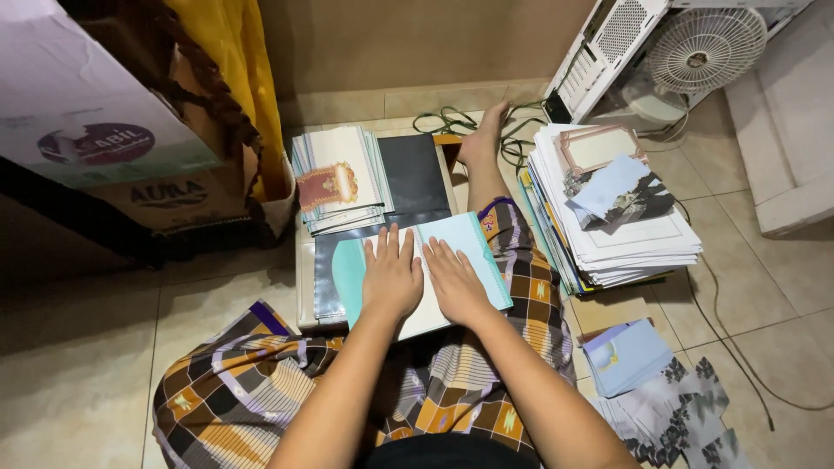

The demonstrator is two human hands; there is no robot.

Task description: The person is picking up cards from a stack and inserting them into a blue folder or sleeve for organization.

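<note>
Flat, both hands [423, 280] on teal card [473, 252].

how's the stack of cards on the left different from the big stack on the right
The left stack is shorter and neater, topped by a white card with a red-and-gold ornament. The right stack is taller and wider, its sheets fanned unevenly, with a pale blue sheet lying askew on top. Both are mostly white printed paper, and neither hand touches them.
</note>
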